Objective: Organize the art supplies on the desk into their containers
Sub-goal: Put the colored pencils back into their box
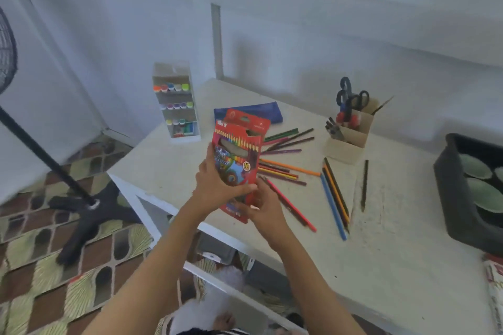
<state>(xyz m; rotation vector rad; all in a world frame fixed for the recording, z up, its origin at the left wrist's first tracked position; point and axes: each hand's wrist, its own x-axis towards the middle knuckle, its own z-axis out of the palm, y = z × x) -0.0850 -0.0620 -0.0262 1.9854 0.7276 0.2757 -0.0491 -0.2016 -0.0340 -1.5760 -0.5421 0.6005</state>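
Red pencil box (237, 153) clamped between left hand (215, 181), higher, and right hand (261, 208) at its base.

I face a pale bluish-white wall (353, 35). A white post (216, 41) rises against it at the far corner of my scuffed white tabletop (394, 253). A plain white panel (109, 35) stands to the left of the post. Below me the floor (35, 266) has a brown and green leaf-like pattern. A black fan (87, 215) stands on it, its base splayed. The light is soft, with faint shadows on the wall.
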